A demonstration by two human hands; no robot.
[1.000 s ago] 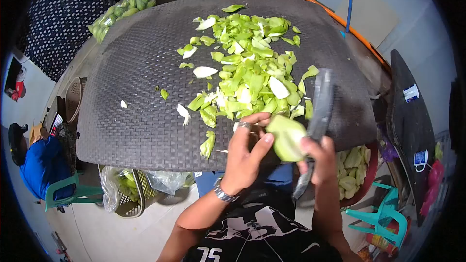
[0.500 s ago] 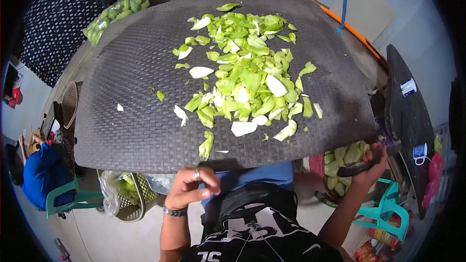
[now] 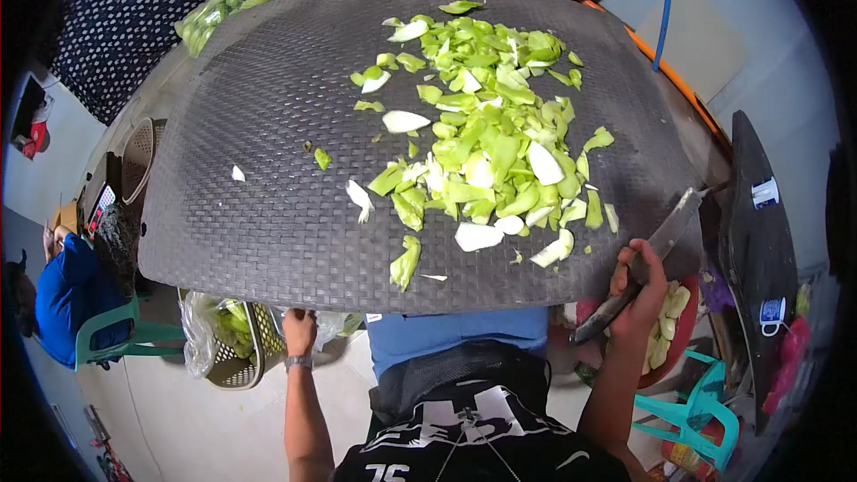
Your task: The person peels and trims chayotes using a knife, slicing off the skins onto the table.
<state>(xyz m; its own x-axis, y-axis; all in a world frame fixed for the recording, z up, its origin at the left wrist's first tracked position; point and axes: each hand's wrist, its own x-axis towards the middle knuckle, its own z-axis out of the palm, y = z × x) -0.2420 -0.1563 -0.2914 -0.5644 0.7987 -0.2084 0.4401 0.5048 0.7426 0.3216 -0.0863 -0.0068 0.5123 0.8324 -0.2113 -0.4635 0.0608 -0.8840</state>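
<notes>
My right hand (image 3: 641, 284) is wrapped round the handle of a long dark knife (image 3: 671, 230), its blade pointing up and right over the table's right front corner. Below the front edge of the dark woven table (image 3: 268, 214), my left hand (image 3: 300, 330) hangs near a clear plastic bag (image 3: 335, 328); its fingers are partly hidden. Green peels and pale slices (image 3: 500, 143) lie heaped right of the table's middle. Under my right hand, a red basin (image 3: 686, 339) holds pale peeled vegetables (image 3: 662, 326).
At lower left are a basket (image 3: 261, 344) of green vegetables and a person in blue (image 3: 76, 299) on a green chair. A bag of green vegetables (image 3: 241, 0) sits behind the table. A green stool (image 3: 701, 411) and dark board (image 3: 759, 250) with mugs stand right.
The peeled green vegetable has left my hands. My left hand has moved down and left below the table edge. The knife, still in my right hand, first swung over the basin, then back up toward the table.
</notes>
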